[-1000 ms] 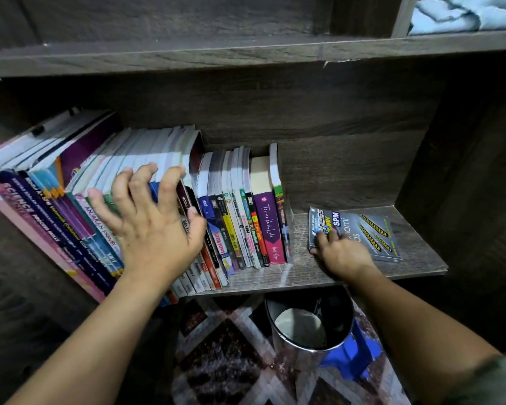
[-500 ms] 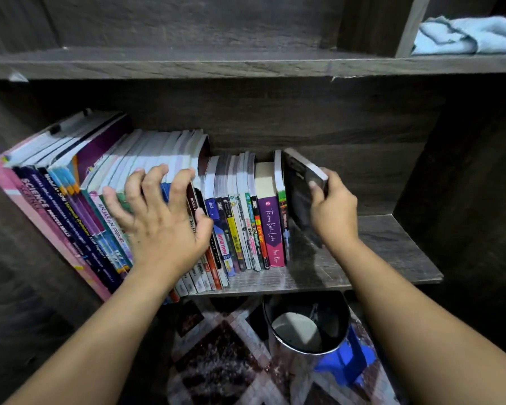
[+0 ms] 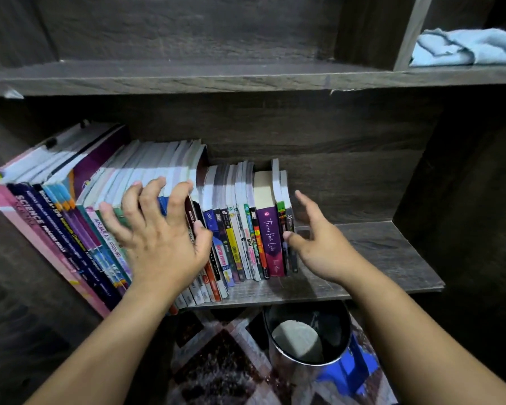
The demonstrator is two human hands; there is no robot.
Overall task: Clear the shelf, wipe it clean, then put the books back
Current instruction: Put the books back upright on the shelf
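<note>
A row of books (image 3: pixel 240 229) stands spine-out on the dark wooden shelf (image 3: pixel 377 252), filling its left and middle. The last book on the right, a thin grey-spined one (image 3: pixel 289 220), stands upright against the purple-spined book (image 3: pixel 270 238). My left hand (image 3: pixel 161 238) presses with spread fingers against the spines of the leaning books on the left. My right hand (image 3: pixel 316 244) is open beside the grey book, thumb near its spine, holding nothing.
A light blue cloth (image 3: pixel 465 48) lies on the upper shelf at the right. Below the shelf stand a dark metal bin (image 3: pixel 307 337) and a blue stool (image 3: pixel 348 372) on a patterned rug (image 3: pixel 216 369). The shelf's side wall (image 3: pixel 465 185) closes the right end.
My right hand lifted the flat-lying book, stood it upright at the right end of the row and let go. My left hand stayed pressed on the spines.
</note>
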